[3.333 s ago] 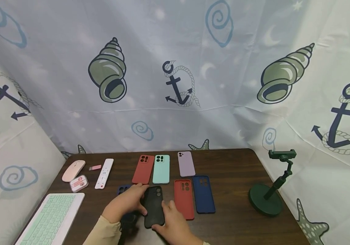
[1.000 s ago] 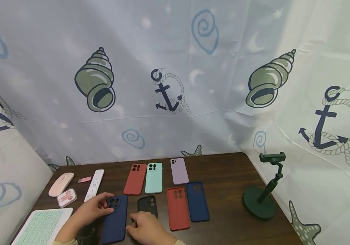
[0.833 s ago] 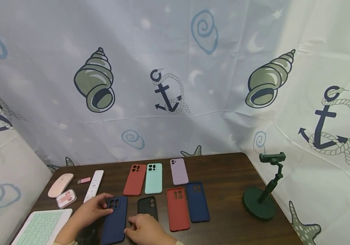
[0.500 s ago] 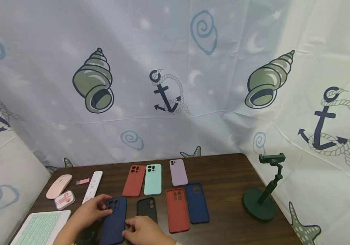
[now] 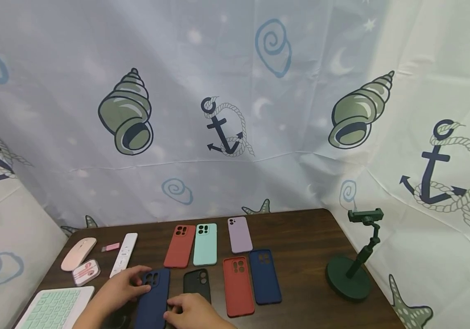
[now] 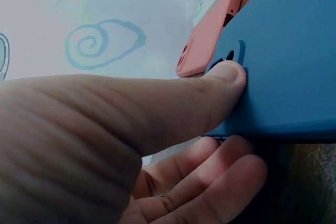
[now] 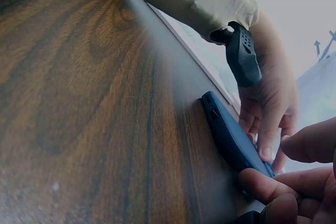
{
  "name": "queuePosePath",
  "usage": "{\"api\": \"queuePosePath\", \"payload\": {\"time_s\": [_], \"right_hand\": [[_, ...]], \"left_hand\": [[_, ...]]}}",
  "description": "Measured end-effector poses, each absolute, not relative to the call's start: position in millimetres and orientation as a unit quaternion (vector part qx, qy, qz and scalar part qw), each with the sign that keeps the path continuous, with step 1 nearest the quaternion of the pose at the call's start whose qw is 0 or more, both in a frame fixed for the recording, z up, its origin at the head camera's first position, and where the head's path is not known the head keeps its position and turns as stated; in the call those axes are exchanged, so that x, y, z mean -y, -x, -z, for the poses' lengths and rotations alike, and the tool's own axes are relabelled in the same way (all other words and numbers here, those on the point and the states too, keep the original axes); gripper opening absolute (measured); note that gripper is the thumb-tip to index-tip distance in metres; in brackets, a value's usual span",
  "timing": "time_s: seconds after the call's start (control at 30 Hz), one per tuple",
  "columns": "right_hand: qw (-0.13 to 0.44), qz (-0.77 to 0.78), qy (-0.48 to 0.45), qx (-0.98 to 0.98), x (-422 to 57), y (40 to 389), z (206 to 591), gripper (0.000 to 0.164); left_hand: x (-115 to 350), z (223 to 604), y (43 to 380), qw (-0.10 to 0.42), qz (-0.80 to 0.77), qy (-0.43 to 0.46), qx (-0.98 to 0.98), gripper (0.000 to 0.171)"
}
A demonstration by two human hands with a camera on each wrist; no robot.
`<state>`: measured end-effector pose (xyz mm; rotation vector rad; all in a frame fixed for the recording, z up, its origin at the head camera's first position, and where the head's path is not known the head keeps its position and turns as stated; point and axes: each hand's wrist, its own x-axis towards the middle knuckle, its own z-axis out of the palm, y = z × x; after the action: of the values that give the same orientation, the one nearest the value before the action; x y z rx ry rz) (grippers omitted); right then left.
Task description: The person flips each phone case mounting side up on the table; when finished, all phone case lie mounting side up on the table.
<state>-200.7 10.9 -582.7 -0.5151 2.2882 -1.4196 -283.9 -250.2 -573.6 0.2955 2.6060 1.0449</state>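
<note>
A dark blue phone case (image 5: 152,301), camera cut-outs at its far end, lies between my hands in the head view. My left hand (image 5: 121,289) pinches its far left corner: the thumb (image 6: 226,74) presses on top by the cut-outs and the other fingers curl at the edge. My right hand (image 5: 194,311) is at the case's right edge. In the right wrist view one of its fingertips (image 7: 252,177) touches the blue case (image 7: 228,135) while another stays apart. Just beyond the right hand lies a black phone case (image 5: 197,282), its near part hidden by that hand.
Red (image 5: 180,246), mint (image 5: 205,244) and lilac (image 5: 240,234) cases lie at the back. Another red case (image 5: 238,288) and a blue one (image 5: 265,278) are on the right. Left are a keyboard (image 5: 56,306), mouse (image 5: 78,253) and remote (image 5: 124,253). A green stand (image 5: 348,278) is far right.
Both hands have left the black case, which they held about three seconds ago, and moved left to the blue one. Over the last second they have hardly moved; the head view has tilted slightly.
</note>
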Motion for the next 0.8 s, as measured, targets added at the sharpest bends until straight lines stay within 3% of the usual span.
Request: {"api": "queuePosePath", "payload": {"time_s": [0.53,0.8], "right_hand": [[0.189,0.548,0.157,-0.799,-9.5,199.6,584.7,0.028],[0.215,0.588,0.121,-0.77,-7.7,199.5,585.7,0.026]], "left_hand": [[250.9,576.4,282.8,0.147,-0.379,-0.102,-0.908,0.058],[251.8,579.3,283.5,0.155,-0.385,-0.111,-0.903,0.06]]}}
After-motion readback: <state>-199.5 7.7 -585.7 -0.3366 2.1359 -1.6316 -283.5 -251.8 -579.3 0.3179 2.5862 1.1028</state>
